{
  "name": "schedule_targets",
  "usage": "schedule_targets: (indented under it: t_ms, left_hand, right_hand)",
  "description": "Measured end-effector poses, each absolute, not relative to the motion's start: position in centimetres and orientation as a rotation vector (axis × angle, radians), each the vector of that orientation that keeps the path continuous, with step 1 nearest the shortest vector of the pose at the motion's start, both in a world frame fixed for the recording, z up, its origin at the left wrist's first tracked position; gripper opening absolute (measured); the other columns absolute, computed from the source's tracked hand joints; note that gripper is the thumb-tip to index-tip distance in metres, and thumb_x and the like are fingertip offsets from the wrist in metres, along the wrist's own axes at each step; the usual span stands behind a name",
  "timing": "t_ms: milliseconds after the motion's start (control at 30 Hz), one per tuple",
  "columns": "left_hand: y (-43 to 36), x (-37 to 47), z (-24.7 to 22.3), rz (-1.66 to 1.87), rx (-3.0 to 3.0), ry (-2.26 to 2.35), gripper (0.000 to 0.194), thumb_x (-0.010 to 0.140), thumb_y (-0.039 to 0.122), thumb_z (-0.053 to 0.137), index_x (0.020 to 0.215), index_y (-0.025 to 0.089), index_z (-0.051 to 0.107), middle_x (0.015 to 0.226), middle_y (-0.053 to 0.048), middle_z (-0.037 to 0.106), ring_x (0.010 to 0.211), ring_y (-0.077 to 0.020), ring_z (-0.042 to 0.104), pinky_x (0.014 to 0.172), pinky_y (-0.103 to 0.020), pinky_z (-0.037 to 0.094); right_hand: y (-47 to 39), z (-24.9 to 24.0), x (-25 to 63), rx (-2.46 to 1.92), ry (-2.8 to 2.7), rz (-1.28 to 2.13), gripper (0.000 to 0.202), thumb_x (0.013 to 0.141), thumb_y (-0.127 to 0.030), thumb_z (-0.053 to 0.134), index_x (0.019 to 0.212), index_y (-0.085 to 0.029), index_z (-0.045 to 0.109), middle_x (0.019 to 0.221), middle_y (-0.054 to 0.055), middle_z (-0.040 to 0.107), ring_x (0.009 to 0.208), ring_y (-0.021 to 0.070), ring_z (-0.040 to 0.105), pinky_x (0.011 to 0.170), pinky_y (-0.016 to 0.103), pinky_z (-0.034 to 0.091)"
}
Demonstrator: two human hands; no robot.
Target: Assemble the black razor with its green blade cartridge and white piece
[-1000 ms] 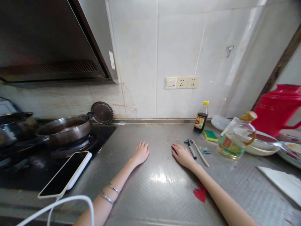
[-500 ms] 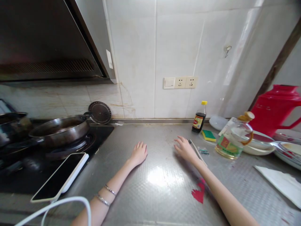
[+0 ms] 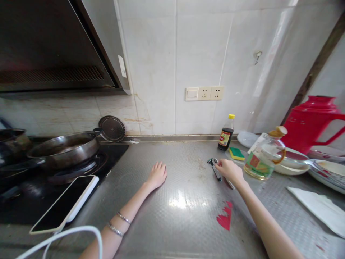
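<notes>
My left hand rests palm down on the steel counter, fingers stretched out and holding nothing. Farther right, my right hand is closed at the dark-tipped upper end of a slim, pale-handled tool. Most of that tool is hidden by the hand, so I cannot tell its kind. Just left of my right fingers lies a black razor, its head toward the wall. Beyond the hand are a green and yellow sponge and a dark sauce bottle with a yellow cap.
A torn red paper piece lies nearer me. At right stand a glass oil jug, bowls, a red thermos and white paper. At left, a phone and a pan are on the black stove.
My right hand has shifted right and its fingers have closed around the slim tool's end. The razor, covered before, now shows. My left hand stays on the counter.
</notes>
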State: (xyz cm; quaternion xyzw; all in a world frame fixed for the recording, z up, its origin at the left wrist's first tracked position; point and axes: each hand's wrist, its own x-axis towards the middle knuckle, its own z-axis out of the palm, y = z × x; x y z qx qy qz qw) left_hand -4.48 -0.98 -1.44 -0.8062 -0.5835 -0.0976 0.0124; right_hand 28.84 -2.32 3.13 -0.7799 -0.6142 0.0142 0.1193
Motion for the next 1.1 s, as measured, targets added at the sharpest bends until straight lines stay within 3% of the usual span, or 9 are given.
schedule_targets:
  t_ms: [300,767,1100]
  left_hand:
    - [-0.8,-4.5,-1.7,-0.303,-2.507,-1.805,0.043,0.088,0.029,0.029,0.124,0.011,0.046,0.136,-0.016,0.039,0.129,-0.0287,0.029,0.104,-0.042,0.026]
    - [-0.9,-4.4,-1.4,-0.286,-2.492,-1.832,0.042,0.088,0.029,0.030,0.124,0.013,0.045,0.137,-0.014,0.039,0.130,-0.0267,0.029,0.104,-0.041,0.026]
    - [-0.8,-4.6,-1.7,-0.324,-2.518,-1.847,0.042,0.088,0.029,0.030,0.124,0.013,0.045,0.138,-0.015,0.037,0.130,-0.0277,0.028,0.105,-0.042,0.024]
  right_hand:
    - [-2.2,1.9,27.9,-2.310,-1.850,0.054,0.030,0.075,-0.032,0.046,0.094,-0.020,0.065,0.094,0.012,0.067,0.089,0.0263,0.062,0.065,0.030,0.043]
    - [-2.2,2.0,27.3,-2.348,-1.778,0.141,0.030,0.074,-0.031,0.048,0.095,-0.019,0.066,0.095,0.014,0.066,0.089,0.0285,0.062,0.066,0.032,0.045]
    - [-1.4,1.2,27.6,-2.046,-1.678,0.179,0.030,0.073,-0.034,0.051,0.090,-0.015,0.067,0.088,0.011,0.068,0.085,0.0235,0.063,0.065,0.025,0.041]
